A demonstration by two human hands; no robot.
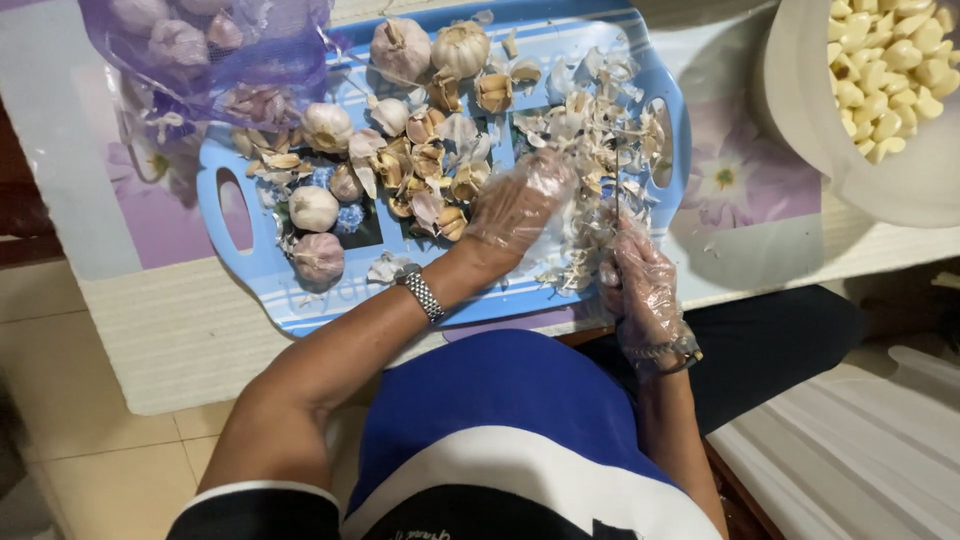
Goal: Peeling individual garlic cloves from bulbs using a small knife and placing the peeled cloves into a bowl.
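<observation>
I see a blue tray (672,190) on a floral tablecloth (745,170), tiled floor (90,400) below. My gloved left hand (515,205) reaches open into garlic skins (590,130); whether my right hand (640,285) grips anything, I cannot tell. The bowl (800,90) is cut off.

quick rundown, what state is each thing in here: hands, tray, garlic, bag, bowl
left hand: in a clear plastic glove, reaching into the garlic pieces
right hand: gloved, fingers closed on a knife
blue tray: littered with skins and split cloves
whole garlic bulbs: unpeeled
purple mesh bag: open, bulbs inside
white bowl: holding peeled cloves
</observation>
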